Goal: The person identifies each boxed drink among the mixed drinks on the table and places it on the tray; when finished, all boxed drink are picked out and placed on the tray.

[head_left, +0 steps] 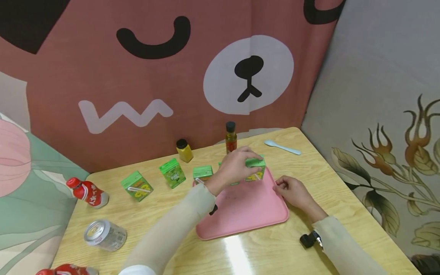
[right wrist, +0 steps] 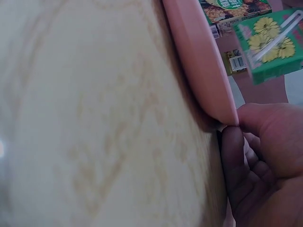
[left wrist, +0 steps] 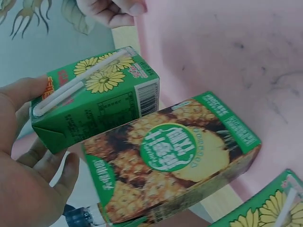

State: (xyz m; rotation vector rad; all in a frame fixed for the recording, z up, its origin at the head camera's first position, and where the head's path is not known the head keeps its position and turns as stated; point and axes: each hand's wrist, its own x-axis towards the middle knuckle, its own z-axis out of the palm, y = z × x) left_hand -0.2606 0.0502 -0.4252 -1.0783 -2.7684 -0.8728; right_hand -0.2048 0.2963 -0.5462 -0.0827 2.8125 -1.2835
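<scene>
My left hand [head_left: 235,168] holds a green drink carton [left wrist: 94,92] with yellow flowers and a straw on its side, fingers and thumb at its top end. The carton is over the far right part of a pink tray [head_left: 244,210]. Beside it stands a pineapple drink carton [left wrist: 165,156], mostly hidden behind my left hand in the head view. Another green carton [head_left: 203,172] is at the tray's far left corner. My right hand [head_left: 293,193] pinches the tray's right rim between thumb and fingers, as the right wrist view shows.
Left of the tray stand two more green cartons [head_left: 173,173] [head_left: 136,186], a red bottle [head_left: 90,194] and a silver can [head_left: 106,235]. Another red bottle [head_left: 68,269] is at the lower left. Behind are a yellow jar [head_left: 185,152], a sauce bottle [head_left: 231,140] and a pale blue spoon [head_left: 283,147].
</scene>
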